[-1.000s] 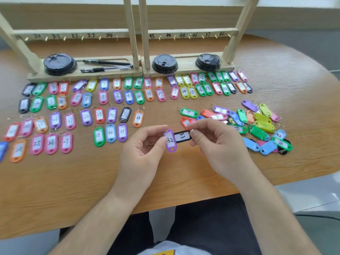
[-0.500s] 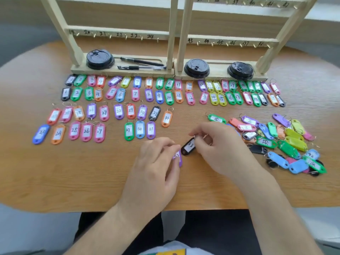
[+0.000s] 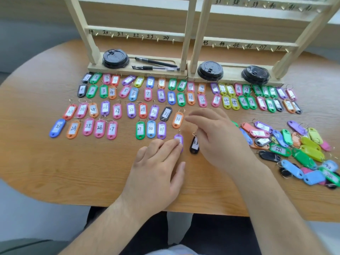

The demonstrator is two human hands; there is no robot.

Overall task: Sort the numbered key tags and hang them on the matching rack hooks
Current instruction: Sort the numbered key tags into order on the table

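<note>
At row's end: tag placement.
Left hand (image 3: 158, 168), fingers straight, pins purple tag (image 3: 178, 138); right hand (image 3: 219, 138), fingers loose and apart, may knock black tag (image 3: 194, 146) askew.

The left hand (image 3: 158, 170), right hand (image 3: 220, 142) and forearms (image 3: 103, 229) are bare. Black trousers (image 3: 211, 234) and a white top (image 3: 171, 251) show below.

3 lids (image 3: 115, 58), 2 pens (image 3: 156, 62), 2 racks (image 3: 136, 71), roughly 90 tags (image 3: 177, 120)

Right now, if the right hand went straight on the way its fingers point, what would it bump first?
Probably the orange tag marked 34, lying just beyond the right hand. How high the hand floats is unclear, so it might pass over it.
</note>
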